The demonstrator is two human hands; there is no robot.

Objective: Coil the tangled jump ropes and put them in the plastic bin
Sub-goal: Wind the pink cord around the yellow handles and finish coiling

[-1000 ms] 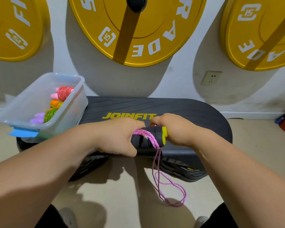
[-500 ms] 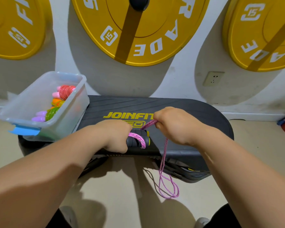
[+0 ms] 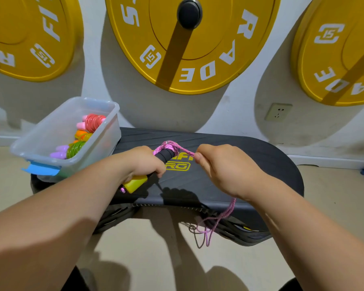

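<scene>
So since the last shot we've tipped the handles up at a slant. The yellow cap now pokes out the near side of our left hand, which grips them in a full fist. The pink rope is wound round the far end, just past that hand, then runs tight across to our right hand, which pinches it. Below the right wrist the loose tail dangles off the black step board, shorter than before. The plastic bin sits left of the left hand, coiled ropes inside.
</scene>
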